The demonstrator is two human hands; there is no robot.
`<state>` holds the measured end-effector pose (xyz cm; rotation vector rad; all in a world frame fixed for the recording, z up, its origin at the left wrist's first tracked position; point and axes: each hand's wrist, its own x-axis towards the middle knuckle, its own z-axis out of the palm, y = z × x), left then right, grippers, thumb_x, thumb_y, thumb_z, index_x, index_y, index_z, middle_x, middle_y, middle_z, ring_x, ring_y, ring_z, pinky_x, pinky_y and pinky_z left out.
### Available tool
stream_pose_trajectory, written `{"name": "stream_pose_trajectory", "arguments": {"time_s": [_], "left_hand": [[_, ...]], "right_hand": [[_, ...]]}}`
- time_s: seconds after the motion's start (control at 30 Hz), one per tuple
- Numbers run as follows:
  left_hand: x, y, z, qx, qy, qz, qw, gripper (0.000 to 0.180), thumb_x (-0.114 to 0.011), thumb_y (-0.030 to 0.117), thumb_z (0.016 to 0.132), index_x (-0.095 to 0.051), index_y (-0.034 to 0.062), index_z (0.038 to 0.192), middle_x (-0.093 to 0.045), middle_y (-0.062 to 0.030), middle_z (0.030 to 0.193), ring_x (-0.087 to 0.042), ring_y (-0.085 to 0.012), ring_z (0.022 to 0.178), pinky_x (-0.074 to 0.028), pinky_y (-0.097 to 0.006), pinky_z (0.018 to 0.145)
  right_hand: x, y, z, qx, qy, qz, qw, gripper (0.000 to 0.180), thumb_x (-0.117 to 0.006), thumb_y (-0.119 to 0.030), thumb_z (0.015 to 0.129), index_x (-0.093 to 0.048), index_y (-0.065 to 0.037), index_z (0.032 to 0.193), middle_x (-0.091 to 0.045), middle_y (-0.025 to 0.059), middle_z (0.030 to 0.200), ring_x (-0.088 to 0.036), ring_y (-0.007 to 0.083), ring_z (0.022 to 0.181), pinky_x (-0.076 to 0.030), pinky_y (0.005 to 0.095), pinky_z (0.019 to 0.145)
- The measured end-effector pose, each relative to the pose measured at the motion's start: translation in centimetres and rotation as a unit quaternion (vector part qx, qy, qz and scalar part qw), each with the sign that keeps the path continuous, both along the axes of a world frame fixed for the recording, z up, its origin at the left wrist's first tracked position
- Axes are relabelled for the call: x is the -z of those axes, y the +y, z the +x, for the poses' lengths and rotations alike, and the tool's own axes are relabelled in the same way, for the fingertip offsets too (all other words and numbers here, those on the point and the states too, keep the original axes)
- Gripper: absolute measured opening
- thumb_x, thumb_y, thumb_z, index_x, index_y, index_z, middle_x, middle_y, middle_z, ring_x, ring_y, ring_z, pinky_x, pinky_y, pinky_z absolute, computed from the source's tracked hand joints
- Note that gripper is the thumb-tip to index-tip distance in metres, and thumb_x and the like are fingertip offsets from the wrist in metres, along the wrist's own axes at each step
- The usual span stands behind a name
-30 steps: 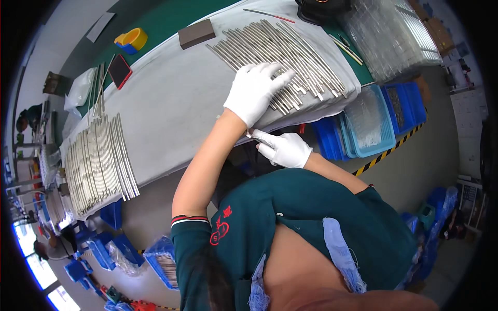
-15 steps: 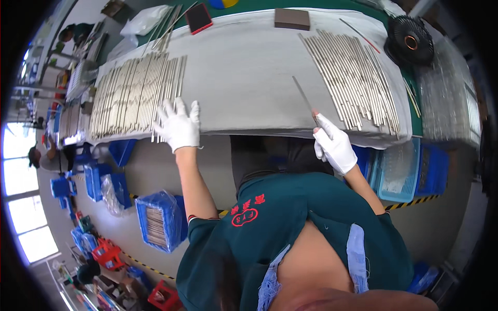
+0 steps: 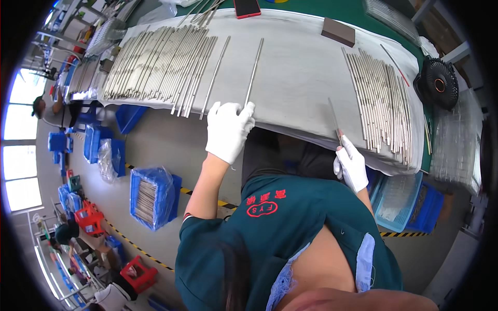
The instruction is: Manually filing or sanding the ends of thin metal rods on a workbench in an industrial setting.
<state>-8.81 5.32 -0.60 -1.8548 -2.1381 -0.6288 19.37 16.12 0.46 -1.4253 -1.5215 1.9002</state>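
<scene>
My left hand (image 3: pixel 228 129), in a white glove, has its fingers curled at the near end of a slim metal rod (image 3: pixel 254 70). The rod lies on the pale cloth, apart from the others, pointing away from me. Another single rod (image 3: pixel 215 78) lies to its left, beside a wide row of metal rods (image 3: pixel 155 62). My right hand (image 3: pixel 353 163), also gloved but with bare fingertips showing, pinches a thin grey strip-like tool (image 3: pixel 334 115), which tilts upward above the cloth. A second row of rods (image 3: pixel 377 98) lies to the right of that tool.
A brown block (image 3: pixel 338 32) and a red-edged dark tablet-like item (image 3: pixel 247 8) lie at the far side. A black fan (image 3: pixel 439 83) stands at the right. Blue crates (image 3: pixel 150 199) are on the floor; people work at the left.
My left hand has gone from spread over the left row to closed on one rod, now separated to the right. My right hand still holds the tool. The view has shifted.
</scene>
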Motion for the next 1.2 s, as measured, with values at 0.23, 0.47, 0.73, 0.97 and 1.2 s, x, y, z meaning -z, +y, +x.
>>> {"name": "stream_pose_trajectory", "arguments": {"time_s": [0.23, 0.47, 0.73, 0.97, 1.2], "left_hand": [[-1.2, 0.7, 0.8, 0.093, -0.025, 0.047, 0.994, 0.027, -0.070, 0.007, 0.067, -0.063, 0.0133, 0.092, -0.051, -0.0001, 0.061, -0.051, -0.0195, 0.054, -0.048, -0.042, 0.077], [-8.1, 5.7, 3.0, 0.163, -0.372, 0.393, 0.825, 0.016, -0.067, 0.008, 0.079, -0.064, 0.0044, 0.094, -0.056, -0.0035, 0.071, -0.054, -0.0140, 0.064, -0.044, -0.026, 0.060], [-7.5, 11.1, 5.0, 0.121, -0.651, 0.137, 0.737, 0.023, -0.047, 0.022, 0.095, -0.060, 0.0038, 0.101, -0.059, -0.0003, 0.076, -0.043, -0.0029, 0.058, -0.035, -0.018, 0.053], [-2.6, 4.9, 6.7, 0.034, -0.796, -0.159, 0.583, 0.023, -0.050, 0.024, 0.092, -0.058, 0.0035, 0.099, -0.049, 0.0018, 0.064, -0.034, -0.0027, 0.039, -0.024, -0.018, 0.033], [1.8, 1.7, 7.5, -0.039, -0.855, -0.262, 0.445, 0.031, -0.050, 0.026, 0.091, -0.057, 0.0034, 0.111, -0.050, 0.0024, 0.060, -0.031, -0.0018, 0.037, -0.020, -0.018, 0.031]], "right_hand": [[-0.2, -0.1, -0.5, -0.019, 0.010, 0.022, 1.000, 0.048, -0.049, -0.017, 0.093, -0.037, -0.004, 0.138, -0.047, 0.0009, 0.054, -0.043, 0.0063, 0.043, -0.035, 0.0205, 0.040], [-0.3, -0.1, -0.9, -0.007, 0.014, 0.031, 0.999, 0.049, -0.050, -0.019, 0.093, -0.036, -0.003, 0.138, -0.047, -0.0002, 0.057, -0.043, 0.0056, 0.043, -0.034, 0.0197, 0.039], [0.0, -0.2, 0.3, 0.006, 0.003, 0.071, 0.997, 0.048, -0.048, -0.022, 0.094, -0.037, -0.007, 0.138, -0.046, -0.0002, 0.053, -0.041, 0.0054, 0.041, -0.031, 0.0200, 0.038], [0.2, 0.1, 1.1, -0.047, -0.128, 0.124, 0.983, 0.049, -0.047, -0.020, 0.092, -0.037, -0.021, 0.139, -0.053, 0.0029, 0.055, -0.049, 0.0089, 0.050, -0.044, 0.0250, 0.054], [0.4, 0.1, 1.6, -0.200, -0.284, 0.342, 0.873, 0.050, -0.050, -0.025, 0.089, -0.038, -0.029, 0.137, -0.058, 0.0083, 0.056, -0.057, 0.0263, 0.048, -0.048, 0.0358, 0.051]]}}
